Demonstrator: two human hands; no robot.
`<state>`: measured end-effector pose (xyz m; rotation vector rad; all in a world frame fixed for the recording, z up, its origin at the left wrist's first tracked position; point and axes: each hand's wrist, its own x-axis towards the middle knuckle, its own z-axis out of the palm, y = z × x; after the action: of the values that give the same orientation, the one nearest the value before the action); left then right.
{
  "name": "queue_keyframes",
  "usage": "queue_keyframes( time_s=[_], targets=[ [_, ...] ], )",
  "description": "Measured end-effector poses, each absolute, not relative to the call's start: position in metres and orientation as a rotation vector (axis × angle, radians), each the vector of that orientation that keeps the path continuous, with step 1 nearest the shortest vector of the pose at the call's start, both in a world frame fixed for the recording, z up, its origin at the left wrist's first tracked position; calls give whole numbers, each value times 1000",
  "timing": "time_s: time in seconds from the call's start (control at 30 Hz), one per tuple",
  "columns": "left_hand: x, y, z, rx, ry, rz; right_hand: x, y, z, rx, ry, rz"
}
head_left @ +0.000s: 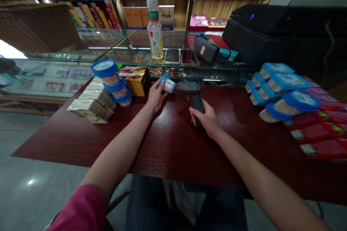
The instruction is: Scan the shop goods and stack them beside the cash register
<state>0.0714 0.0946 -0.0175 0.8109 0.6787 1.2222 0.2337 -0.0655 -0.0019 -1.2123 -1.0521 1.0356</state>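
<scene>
Head view: left hand (156, 96) grasps a small tub (169, 85), tipped sideways, over the table (173, 148). Right hand (209, 118), fingers wrapped round the handle of a scanner (190, 87); scanner head just beside the tub, contact cannot be told. Left: stacked tubs (116, 89) beside boxes (90, 107). Right: more tubs (288, 81) beside red packs (318, 135).

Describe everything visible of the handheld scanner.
The handheld scanner looks like matte dark plastic: a broad head on a downward pistol handle, with a small blue spot on top and a yellowish accent below the head. The right hand grips the handle, hiding part of it. The head faces left, near the left hand's tub. Whether its base touches the table is unclear.
</scene>
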Motion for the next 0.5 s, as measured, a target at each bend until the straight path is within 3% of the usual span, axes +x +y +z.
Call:
queue_keyframes(
  time_s=[0.5],
  targets=[
    [74,99,-31,1025,624,1247,238,-63,-4,-1234,-1100,989]
  ],
)
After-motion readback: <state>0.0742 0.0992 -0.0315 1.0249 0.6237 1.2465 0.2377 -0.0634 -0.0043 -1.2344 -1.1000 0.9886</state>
